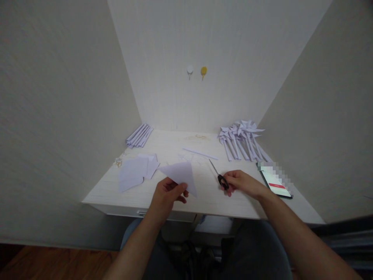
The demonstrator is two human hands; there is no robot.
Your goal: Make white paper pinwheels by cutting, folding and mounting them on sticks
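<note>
Now, paper piece (180, 171): white, roughly triangular, just below the frame's centre and over the bench (210, 202); whether it is folded double is hard to tell.
Left hand (166, 194): its grip is closed on the lower edge of the paper piece, thumb on top and fingers curled underneath.
Paper against left grip: most of it spreads above the fingers, one point reaching left, another hanging down to the right of the thumb.
Paper's feel: probably very light, bendable, easily creased or torn; a gentle pinch at an edge should suit, leaving the rest of it free.
Right hand (240, 182): right of the paper, its grip wrapped round the scissors (223, 182) at their black handles; how the fingers sit in the loops cannot be made out.
Scissors' lie: tip towards the upper left, well apart from the paper; likely stiff and light, safest taken by the handles.
Bench around: flat sheets (132, 173) at left of centre, a thin paper strip (200, 153) above the paper piece, pinwheels (244, 136) right of centre, a phone (278, 186) towards the lower right.
</note>
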